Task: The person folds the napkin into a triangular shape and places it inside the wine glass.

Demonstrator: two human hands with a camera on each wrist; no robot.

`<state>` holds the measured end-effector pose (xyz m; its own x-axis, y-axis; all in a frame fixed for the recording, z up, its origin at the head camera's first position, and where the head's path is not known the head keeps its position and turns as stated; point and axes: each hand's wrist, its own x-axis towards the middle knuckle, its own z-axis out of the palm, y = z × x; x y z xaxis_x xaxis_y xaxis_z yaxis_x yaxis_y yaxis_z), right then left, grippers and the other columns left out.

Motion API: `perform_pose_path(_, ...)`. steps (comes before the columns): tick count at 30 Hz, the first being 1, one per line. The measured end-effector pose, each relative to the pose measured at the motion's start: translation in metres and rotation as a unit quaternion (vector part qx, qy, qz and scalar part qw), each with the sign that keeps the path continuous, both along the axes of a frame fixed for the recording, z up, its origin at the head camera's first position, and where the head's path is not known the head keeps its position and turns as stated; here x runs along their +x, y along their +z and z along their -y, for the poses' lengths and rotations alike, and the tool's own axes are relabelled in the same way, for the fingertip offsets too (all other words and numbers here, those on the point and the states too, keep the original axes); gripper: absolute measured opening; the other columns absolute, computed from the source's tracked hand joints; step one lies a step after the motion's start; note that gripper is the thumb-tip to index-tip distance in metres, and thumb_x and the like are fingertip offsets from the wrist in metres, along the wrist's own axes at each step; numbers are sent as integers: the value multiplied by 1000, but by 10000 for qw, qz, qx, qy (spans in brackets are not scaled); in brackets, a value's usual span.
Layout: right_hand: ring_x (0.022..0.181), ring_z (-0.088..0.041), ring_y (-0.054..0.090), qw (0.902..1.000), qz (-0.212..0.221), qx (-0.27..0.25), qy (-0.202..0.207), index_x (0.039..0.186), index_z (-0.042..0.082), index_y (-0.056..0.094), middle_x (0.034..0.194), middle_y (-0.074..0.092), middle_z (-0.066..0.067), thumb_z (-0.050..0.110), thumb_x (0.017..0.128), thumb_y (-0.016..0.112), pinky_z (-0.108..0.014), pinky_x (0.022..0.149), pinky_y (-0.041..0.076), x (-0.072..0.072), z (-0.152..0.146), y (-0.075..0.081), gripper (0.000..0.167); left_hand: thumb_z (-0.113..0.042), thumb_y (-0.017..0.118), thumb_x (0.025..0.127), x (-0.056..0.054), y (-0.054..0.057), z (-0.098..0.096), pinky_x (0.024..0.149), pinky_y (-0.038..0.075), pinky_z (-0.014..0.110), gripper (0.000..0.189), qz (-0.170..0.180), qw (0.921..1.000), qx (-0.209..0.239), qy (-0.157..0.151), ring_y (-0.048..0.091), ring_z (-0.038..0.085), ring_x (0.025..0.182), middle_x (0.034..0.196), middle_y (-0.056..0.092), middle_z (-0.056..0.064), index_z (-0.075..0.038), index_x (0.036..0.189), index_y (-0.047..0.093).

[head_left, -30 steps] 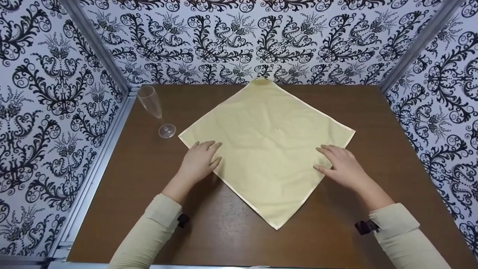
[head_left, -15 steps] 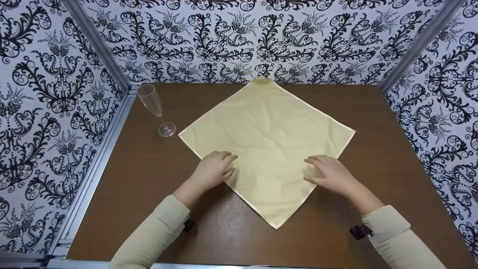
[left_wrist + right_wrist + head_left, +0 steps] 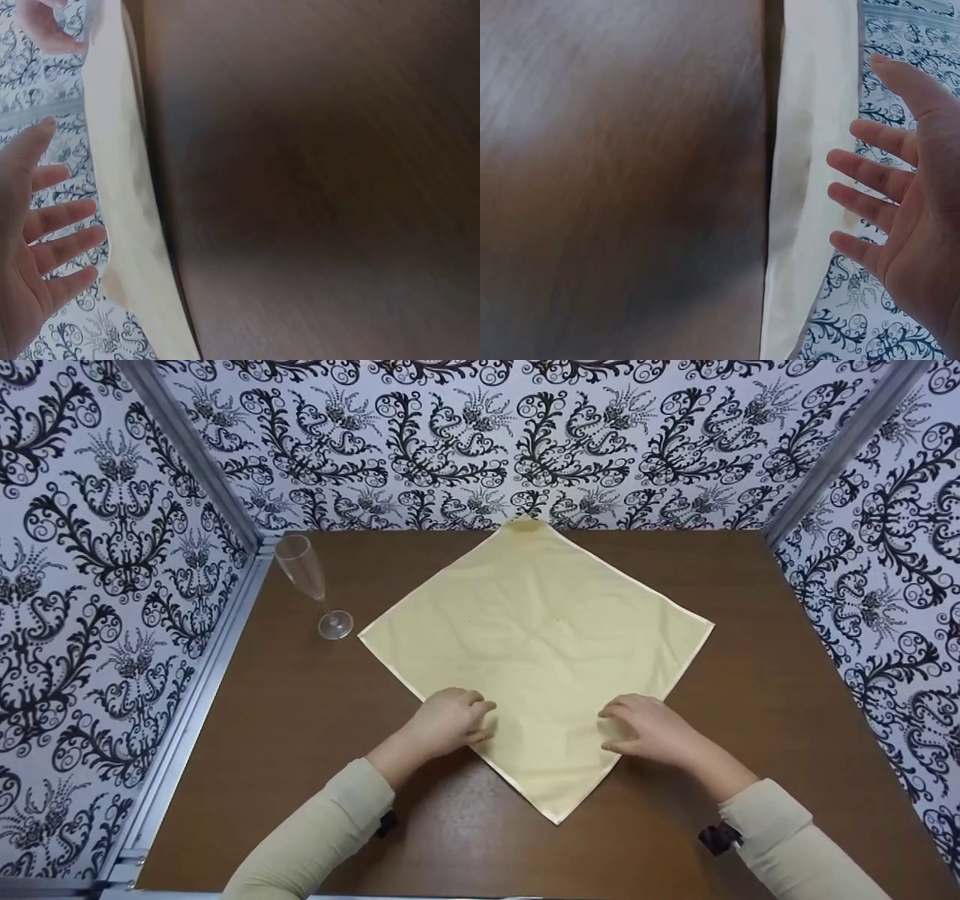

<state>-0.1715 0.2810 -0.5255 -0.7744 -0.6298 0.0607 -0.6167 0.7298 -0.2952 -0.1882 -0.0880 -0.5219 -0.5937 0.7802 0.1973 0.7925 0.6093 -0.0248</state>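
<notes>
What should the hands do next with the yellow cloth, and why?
Perhaps both should slide down and pinch its near corner. The yellow cloth lies spread out on the table, and the left hand and right hand are on either side above that corner, fingers apart, gripping nothing.

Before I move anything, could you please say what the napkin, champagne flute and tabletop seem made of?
Yellow napkin: matte fabric, judging by soft creases and pale edging.
Champagne flute: glass or clear plastic, smooth, being see-through.
Brown tabletop: probably wood or laminate, slightly shiny, with faint streaks.
</notes>
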Motion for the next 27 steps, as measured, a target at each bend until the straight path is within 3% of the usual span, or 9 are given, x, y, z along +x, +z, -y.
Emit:
perform_pose_path(11,93,-22,57,9990,207,-104,386,101,9,70,99,59,-1,34,72,83,-43,80,47,3,-5,-5,40,-47,79,72,3,-18,-6,65,50,34,36,8,9994,-16,-354,58,20,70,80,59,0,-17,85,66)
perform_pose_path(19,89,-17,54,9985,190,-84,505,96,13,69,99,56,3,30,69,86,-38,77,46,7,-5,-11,36,-27,74,75,7,-21,-6,53,46,32,14,-245,9972,325,-619,53,18,60,72,55,-2,-18,75,63)
perform_pose_path(27,90,-18,52,9981,137,-123,590,93,14,68,101,54,2,29,65,88,-37,78,45,11,-2,-14,37,-48,81,70,10,-18,-6,63,48,33,37,484,9972,-384,-416,53,18,73,88,56,-1,-20,85,64)
